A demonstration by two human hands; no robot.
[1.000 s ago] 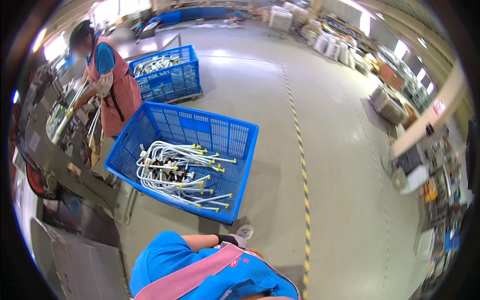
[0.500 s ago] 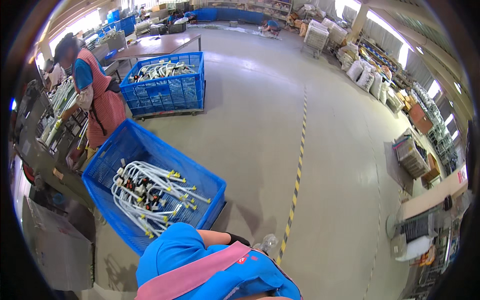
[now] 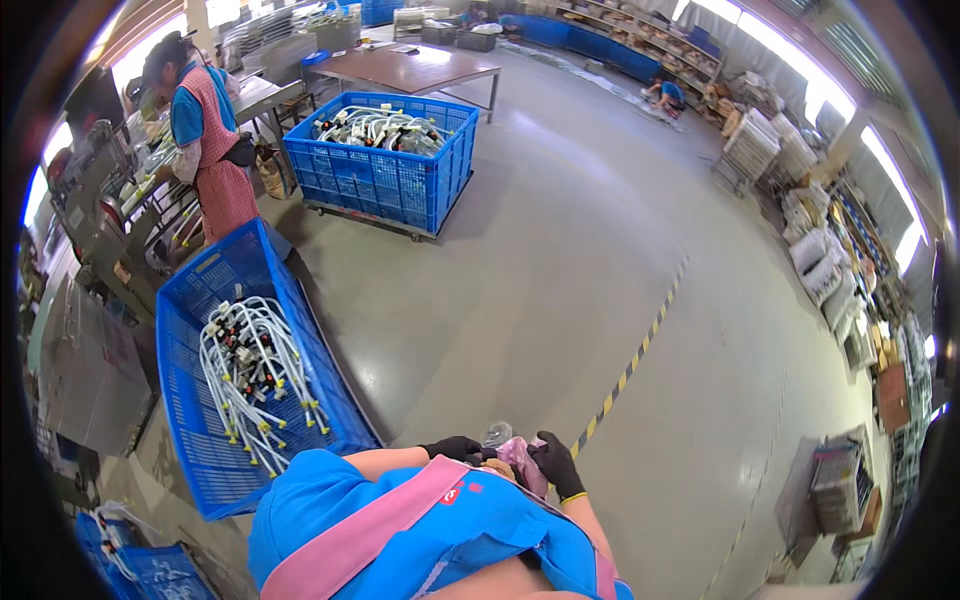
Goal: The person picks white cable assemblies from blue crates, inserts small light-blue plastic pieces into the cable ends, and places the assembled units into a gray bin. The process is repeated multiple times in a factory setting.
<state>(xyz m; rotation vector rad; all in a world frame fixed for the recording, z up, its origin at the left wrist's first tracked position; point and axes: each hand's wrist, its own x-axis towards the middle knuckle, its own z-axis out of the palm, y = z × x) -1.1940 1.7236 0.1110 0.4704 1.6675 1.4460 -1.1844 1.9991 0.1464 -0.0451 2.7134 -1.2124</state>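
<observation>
Both my hands are in black gloves, close together in front of my body. My left hand (image 3: 458,449) is closed beside a clear, round plastic thing (image 3: 496,434), which it seems to hold; its exact kind is unclear. My right hand (image 3: 556,466) is closed on a crumpled pink cloth (image 3: 519,459), just right of the clear thing. Something small and brownish shows below the cloth, partly hidden by my blue shirt and pink apron strap. To my left stands a large blue plastic crate (image 3: 335,398) holding white bent tubes (image 3: 265,345) with yellow ends and black fittings.
A second blue crate (image 3: 380,185) of similar parts sits on a wheeled base ahead. Beyond it stands a brown table (image 3: 410,70). A co-worker (image 3: 212,140) in a pink checked apron works at the far left. A striped floor line (image 3: 635,352) runs ahead; sacks and racks line the right.
My right hand has come into view with the pink cloth. My left hand now shows beside it. The view has turned, so the crates and table sit differently in it.
</observation>
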